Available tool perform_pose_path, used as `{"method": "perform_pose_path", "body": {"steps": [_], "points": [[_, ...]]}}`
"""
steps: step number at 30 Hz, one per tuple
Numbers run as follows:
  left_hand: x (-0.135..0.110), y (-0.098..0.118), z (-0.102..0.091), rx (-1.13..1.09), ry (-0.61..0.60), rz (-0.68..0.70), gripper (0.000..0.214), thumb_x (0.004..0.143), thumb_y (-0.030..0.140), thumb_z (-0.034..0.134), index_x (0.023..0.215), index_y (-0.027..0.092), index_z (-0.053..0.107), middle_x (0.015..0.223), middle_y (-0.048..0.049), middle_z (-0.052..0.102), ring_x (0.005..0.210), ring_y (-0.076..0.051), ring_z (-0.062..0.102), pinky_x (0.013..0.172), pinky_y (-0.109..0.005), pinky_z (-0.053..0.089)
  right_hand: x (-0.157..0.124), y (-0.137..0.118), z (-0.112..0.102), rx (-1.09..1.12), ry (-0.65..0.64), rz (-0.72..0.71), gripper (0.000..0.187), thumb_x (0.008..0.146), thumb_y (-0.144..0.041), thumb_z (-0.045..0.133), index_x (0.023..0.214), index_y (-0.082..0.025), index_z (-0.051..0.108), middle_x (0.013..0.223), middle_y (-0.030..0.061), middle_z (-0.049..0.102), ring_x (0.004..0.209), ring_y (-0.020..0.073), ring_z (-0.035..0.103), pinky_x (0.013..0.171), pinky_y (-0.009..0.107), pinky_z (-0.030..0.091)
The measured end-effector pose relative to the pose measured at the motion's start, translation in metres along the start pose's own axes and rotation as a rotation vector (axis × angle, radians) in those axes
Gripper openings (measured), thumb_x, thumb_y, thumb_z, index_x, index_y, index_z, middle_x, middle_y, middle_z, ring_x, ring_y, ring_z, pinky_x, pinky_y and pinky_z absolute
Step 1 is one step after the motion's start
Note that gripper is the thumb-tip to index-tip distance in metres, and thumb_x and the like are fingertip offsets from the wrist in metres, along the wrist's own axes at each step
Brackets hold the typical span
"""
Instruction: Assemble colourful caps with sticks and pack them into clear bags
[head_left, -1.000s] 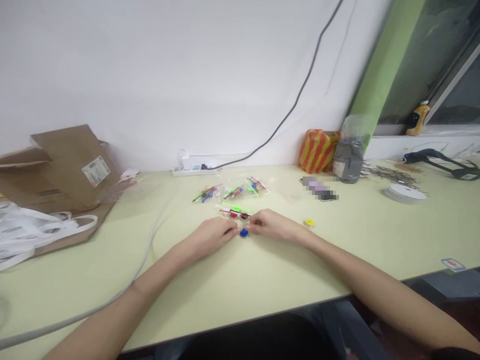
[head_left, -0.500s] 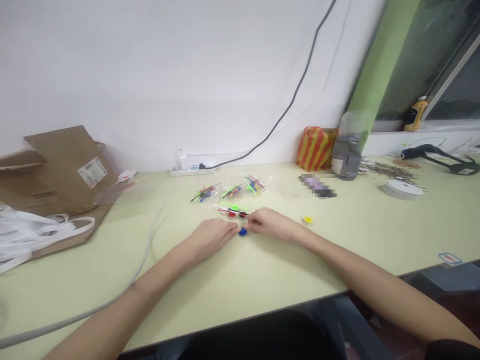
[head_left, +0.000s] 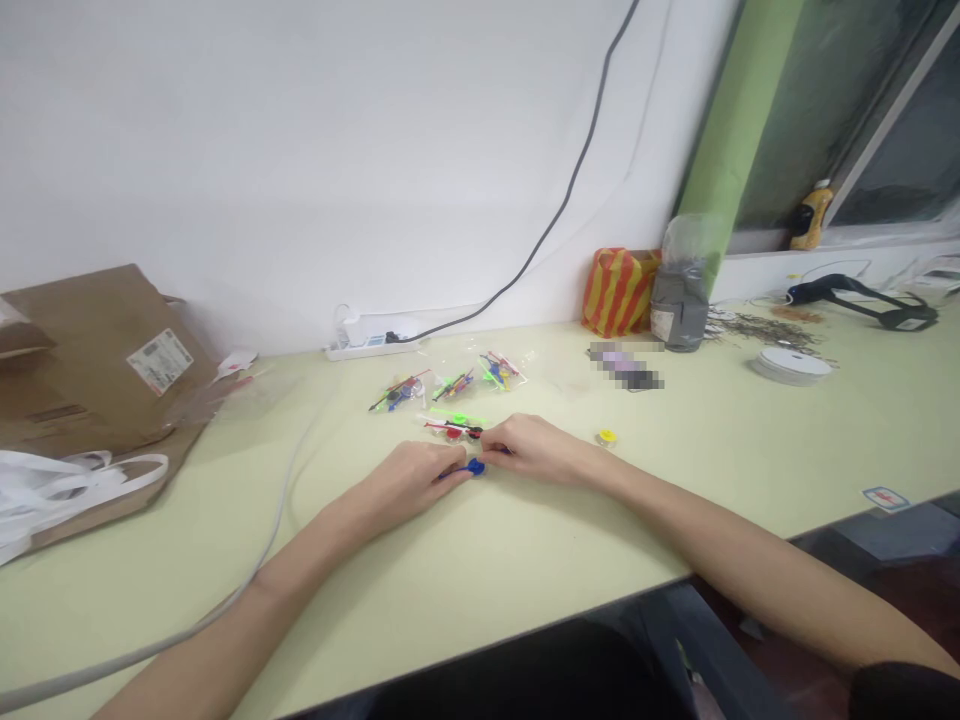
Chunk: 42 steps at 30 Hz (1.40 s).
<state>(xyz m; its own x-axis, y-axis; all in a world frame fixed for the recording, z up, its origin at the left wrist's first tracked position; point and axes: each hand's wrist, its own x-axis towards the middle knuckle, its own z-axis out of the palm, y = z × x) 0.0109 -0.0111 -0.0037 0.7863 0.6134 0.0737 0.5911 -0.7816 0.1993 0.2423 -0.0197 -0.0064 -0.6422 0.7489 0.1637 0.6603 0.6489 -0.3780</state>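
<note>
pale green desk [head_left: 570, 530], left hand [head_left: 409, 485], right hand [head_left: 532, 450] meeting at blue plastic piece [head_left: 474, 467]

We count two hands: one left hand [head_left: 409, 485] and one right hand [head_left: 534, 450]. We see three little clear bags [head_left: 454, 386] with bright bits inside. We see one blue round piece [head_left: 474, 467] and one yellow round piece [head_left: 607, 437]. We also see one white power strip [head_left: 371, 349], one striped bag [head_left: 619, 292], one white roll [head_left: 790, 366], one yellow bottle [head_left: 811, 215], and one brown cardboard box [head_left: 97, 350].
</note>
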Motion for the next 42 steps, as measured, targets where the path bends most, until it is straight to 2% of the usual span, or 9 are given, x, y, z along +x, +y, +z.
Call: {"method": "perform_pose_path", "body": {"steps": [8,13,16,21,26,30,35,38,42], "points": [[-0.003,-0.003,-0.010,-0.074,0.056,0.050,0.031,0.105,0.031,0.033,0.100,0.022,0.062,0.089,-0.0038,0.068,0.074,-0.018,0.058,0.070,-0.029,0.036,-0.001,-0.003,-0.004,0.130,0.100,0.004,0.030,0.102,-0.039,0.048,0.088,-0.017,0.063,0.070,-0.0010,0.057,0.061,0.0111,0.043,0.060,0.024,0.028],[-0.005,-0.029,-0.015,0.042,-0.023,-0.055,0.030,0.102,0.032,0.037,0.080,0.021,0.055,0.077,-0.0032,0.065,0.069,-0.020,0.057,0.065,-0.030,0.032,0.000,0.013,-0.023,-0.131,0.174,0.239,0.025,0.102,-0.035,0.048,0.092,-0.019,0.064,0.078,0.0044,0.065,0.071,0.0153,0.053,0.063,0.027,0.028],[-0.007,-0.040,-0.018,0.089,-0.024,-0.075,0.033,0.100,0.036,0.040,0.072,0.021,0.049,0.068,-0.0020,0.059,0.063,-0.019,0.052,0.061,-0.031,0.028,-0.012,0.031,-0.048,-0.222,0.031,0.357,0.018,0.096,-0.033,0.056,0.091,-0.019,0.066,0.085,0.0068,0.068,0.076,0.0175,0.057,0.062,0.028,0.029],[-0.008,-0.042,-0.021,0.184,0.035,-0.129,0.037,0.095,0.048,0.049,0.069,0.021,0.043,0.062,-0.0002,0.053,0.057,-0.017,0.046,0.058,-0.031,0.023,-0.045,0.059,-0.092,-0.022,-0.256,0.655,0.027,0.078,-0.035,0.075,0.099,-0.021,0.065,0.094,0.0055,0.071,0.074,0.0176,0.064,0.059,0.027,0.039],[-0.006,-0.046,-0.017,0.194,0.058,-0.138,0.030,0.096,0.050,0.050,0.083,0.023,0.046,0.073,-0.0009,0.059,0.064,-0.020,0.053,0.060,-0.029,0.026,-0.052,0.067,-0.095,0.120,-0.474,0.842,0.036,0.064,-0.028,0.082,0.092,-0.019,0.062,0.087,0.0063,0.074,0.071,0.0204,0.070,0.059,0.029,0.048],[-0.004,-0.054,-0.014,0.192,0.091,-0.142,0.025,0.097,0.047,0.050,0.090,0.023,0.050,0.081,-0.0030,0.062,0.074,-0.022,0.058,0.062,-0.030,0.030,-0.047,0.067,-0.088,0.124,-0.494,0.816,0.021,0.064,-0.020,0.076,0.081,-0.016,0.064,0.082,0.0079,0.074,0.069,0.0201,0.070,0.059,0.028,0.050],[-0.004,-0.047,-0.015,0.180,0.153,-0.134,0.024,0.099,0.046,0.047,0.095,0.022,0.052,0.087,-0.0048,0.063,0.078,-0.022,0.058,0.065,-0.030,0.033,-0.049,0.061,-0.094,-0.025,-0.318,0.707,0.009,0.071,-0.017,0.068,0.079,-0.015,0.068,0.076,0.0082,0.072,0.068,0.0193,0.067,0.056,0.026,0.045],[-0.003,-0.029,-0.015,0.163,0.170,-0.082,0.028,0.103,0.044,0.038,0.094,0.021,0.052,0.085,-0.0050,0.061,0.078,-0.021,0.057,0.067,-0.030,0.034,-0.041,0.044,-0.088,0.053,-0.265,0.416,0.014,0.073,-0.018,0.067,0.086,-0.016,0.072,0.087,0.0065,0.074,0.074,0.0178,0.065,0.060,0.025,0.045],[-0.001,-0.002,-0.008,0.026,0.096,0.005,0.026,0.102,0.041,0.041,0.090,0.021,0.053,0.077,-0.0018,0.057,0.072,-0.018,0.054,0.065,-0.029,0.035,-0.021,0.011,-0.053,0.325,-0.361,-0.002,0.018,0.080,-0.020,0.066,0.096,-0.015,0.072,0.089,0.0033,0.072,0.076,0.0144,0.063,0.067,0.023,0.048]]}}
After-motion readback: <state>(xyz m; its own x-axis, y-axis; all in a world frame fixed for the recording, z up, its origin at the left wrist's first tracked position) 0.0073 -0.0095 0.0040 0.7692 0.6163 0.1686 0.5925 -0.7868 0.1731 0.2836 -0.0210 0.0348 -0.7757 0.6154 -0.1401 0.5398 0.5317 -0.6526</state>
